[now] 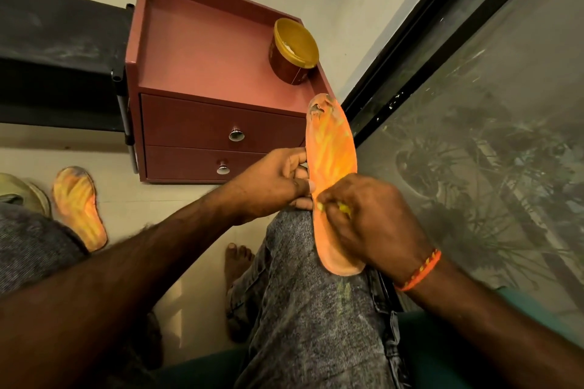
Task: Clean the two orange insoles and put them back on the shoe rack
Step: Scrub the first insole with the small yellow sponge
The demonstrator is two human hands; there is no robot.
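Observation:
One orange insole (331, 148) lies lengthwise on my right knee, its dirty toe end pointing away toward the cabinet. My left hand (275, 183) grips its left edge, thumb on top and fingers underneath. My right hand (369, 221) presses on the insole's middle with its fingers curled round a small yellow thing (343, 208), mostly hidden. The second orange insole (79, 208) lies flat on the floor at the left, beside my left knee. A black shoe rack (57, 50) stands at the upper left.
A reddish two-drawer cabinet (202, 79) stands ahead against the wall, with a gold-lidded tub (295, 50) on its top right corner. A dusty glass door with a black frame (474, 104) runs along the right. An olive shoe (22, 193) sits at the far left.

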